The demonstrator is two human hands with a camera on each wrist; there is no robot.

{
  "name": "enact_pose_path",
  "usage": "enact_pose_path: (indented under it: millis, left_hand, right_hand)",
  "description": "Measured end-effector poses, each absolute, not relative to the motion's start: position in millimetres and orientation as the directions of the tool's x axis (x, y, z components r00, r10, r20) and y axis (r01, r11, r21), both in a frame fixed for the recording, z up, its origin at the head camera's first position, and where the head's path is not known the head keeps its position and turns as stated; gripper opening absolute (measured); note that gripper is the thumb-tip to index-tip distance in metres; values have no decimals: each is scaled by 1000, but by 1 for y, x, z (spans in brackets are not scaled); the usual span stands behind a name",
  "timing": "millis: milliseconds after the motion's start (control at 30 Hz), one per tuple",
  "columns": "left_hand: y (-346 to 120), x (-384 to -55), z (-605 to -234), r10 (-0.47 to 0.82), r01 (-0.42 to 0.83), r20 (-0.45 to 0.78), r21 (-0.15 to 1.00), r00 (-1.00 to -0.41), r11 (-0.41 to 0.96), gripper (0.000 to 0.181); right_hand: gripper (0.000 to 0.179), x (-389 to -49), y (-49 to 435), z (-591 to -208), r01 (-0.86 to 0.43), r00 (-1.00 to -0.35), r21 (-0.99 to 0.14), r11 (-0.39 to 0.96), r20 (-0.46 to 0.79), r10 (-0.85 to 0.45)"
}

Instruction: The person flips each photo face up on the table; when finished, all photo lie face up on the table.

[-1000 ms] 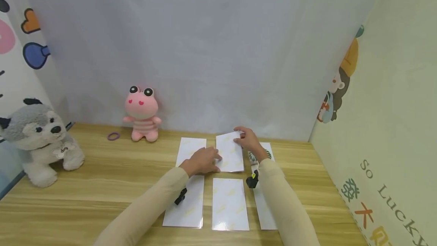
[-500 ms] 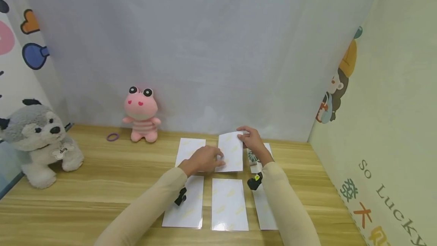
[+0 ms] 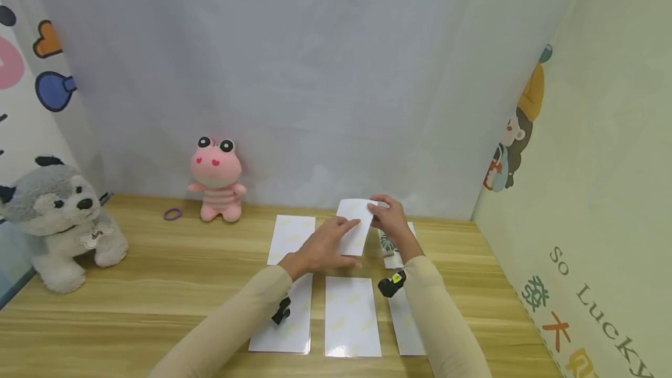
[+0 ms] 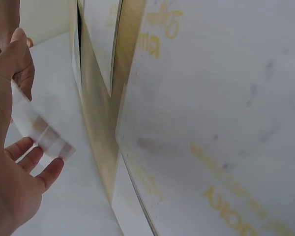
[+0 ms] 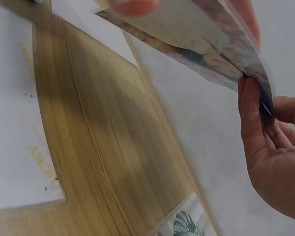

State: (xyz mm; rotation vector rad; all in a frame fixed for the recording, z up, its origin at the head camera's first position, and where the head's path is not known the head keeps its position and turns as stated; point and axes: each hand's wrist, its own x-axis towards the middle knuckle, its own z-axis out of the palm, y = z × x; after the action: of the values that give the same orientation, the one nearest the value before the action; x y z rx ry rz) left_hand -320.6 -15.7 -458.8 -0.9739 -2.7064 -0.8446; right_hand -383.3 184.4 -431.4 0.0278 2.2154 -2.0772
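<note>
My right hand (image 3: 392, 220) pinches the upper right corner of a photo print (image 3: 357, 209), thumb on its white back and fingers underneath. The print is raised and tilted off the table, and its picture side (image 5: 196, 49) shows in the right wrist view. My left hand (image 3: 325, 244) is at the print's left side, one finger lying along the white back and another spread out below its lower edge. In the left wrist view, several left fingertips (image 4: 51, 169) overlap the edge of the print with the hand spread wide.
White-backed sheets lie at back left (image 3: 291, 235), front left (image 3: 294, 331), front middle (image 3: 350, 319) and front right (image 3: 406, 325). A leaf-patterned picture (image 3: 388, 247) lies partly behind my right wrist. Further left are a pink plush frog (image 3: 216, 174), a purple band (image 3: 172, 214) and a plush dog (image 3: 63, 220).
The photo print has risen off the table and tilted, its lower edge moving up. My left hand has shifted right and its fingers have spread; my right hand keeps hold of the corner.
</note>
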Motion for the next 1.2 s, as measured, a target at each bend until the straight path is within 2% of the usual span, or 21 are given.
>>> enact_pose_path:
  millis: [67, 167, 300, 567, 700, 933, 1067, 1200]
  left_hand:
    - [-13, -320, -460, 532, 638, 352, 431, -770, 638, 96]
    - [-10, -320, -461, 507, 646, 405, 405, -761, 647, 93]
    - [-7, -320, -462, 479, 659, 467, 385, -743, 646, 80]
    - [-3, -318, -462, 417, 694, 606, 337, -677, 637, 53]
    - [-4, -319, -459, 383, 722, 653, 387, -654, 573, 49]
    - [-9, -321, -456, 331, 711, 638, 539, -695, 452, 45]
    - [-10, -323, -456, 303, 691, 629, 573, -715, 440, 41]
    - [-10, -325, -458, 280, 692, 644, 576, -712, 435, 36]
  right_hand:
    - [41, -383, 184, -431, 102, -994, -995, 21, -103, -39]
    - [41, -383, 182, -432, 112, -993, -993, -48, -110, -35]
    - [39, -382, 179, -434, 92, -996, -987, -129, -88, -34]
    - [16, -378, 168, -437, -12, -998, -968, -250, -4, 60]
    - [18, -377, 162, -438, -49, -997, -970, -240, 32, 76]
    - [27, -374, 156, -439, -63, -993, -985, -163, 46, 108]
    - [31, -373, 154, -440, -54, -992, -989, -135, 38, 119]
    - [35, -372, 152, -439, -31, -991, -995, -98, 18, 133]
